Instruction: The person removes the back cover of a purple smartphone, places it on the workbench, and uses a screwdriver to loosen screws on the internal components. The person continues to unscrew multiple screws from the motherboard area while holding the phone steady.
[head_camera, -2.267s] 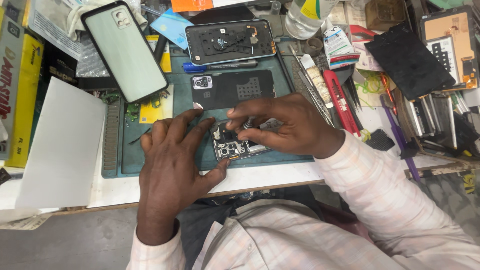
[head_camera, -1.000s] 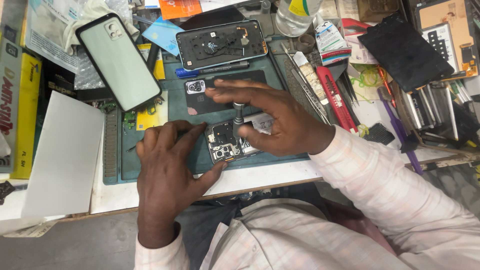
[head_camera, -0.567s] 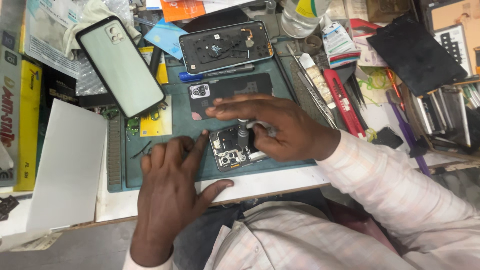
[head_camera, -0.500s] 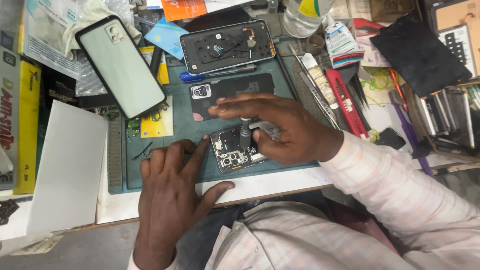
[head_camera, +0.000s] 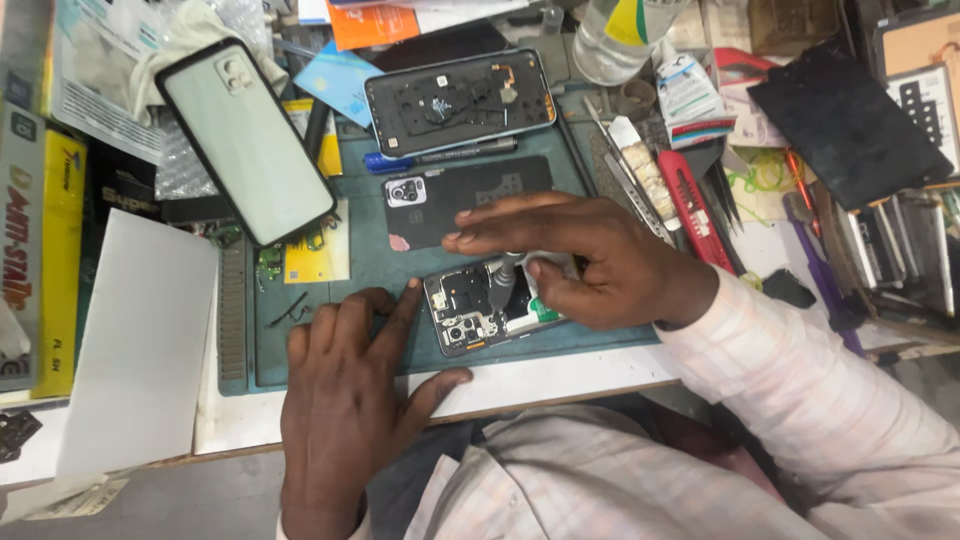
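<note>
Opened phone (head_camera: 480, 312), back cover off, lies on the near edge of a green work mat (head_camera: 400, 250), circuit board and camera modules exposed. It sits between the two hands, angled slightly.

Right hand (head_camera: 590, 260) comes in from the right, curled over the right half of the phone. Thumb and fingers pinch a small grey screwdriver (head_camera: 503, 283), held near upright with its tip down on the phone's internals. Index finger stretched flat to the left above the tool.

Left hand (head_camera: 345, 400) rests palm-down on the mat's near edge, fingers spread wide, holding nothing. Index fingertip touches the upper left corner of the phone; thumb lies along the tabletop (head_camera: 520, 375) edge just below the phone.

Just beyond the right hand: dark back cover (head_camera: 440, 195) with a camera cutout, flat on the mat. Beyond that, a blue-capped pen (head_camera: 440, 157), then a second phone frame (head_camera: 460, 100) with its inside facing up. To the left, a clear phone case with black rim (head_camera: 245, 140), tilted, partly off the mat. White sheet (head_camera: 140, 340) farther left on the tabletop. Right of the mat: red utility knife (head_camera: 690, 205), tweezers (head_camera: 625, 165), a small glue bottle (head_camera: 685, 95). Clear bottle (head_camera: 620, 35) at the far edge. Sleeves pale, striped.
</note>
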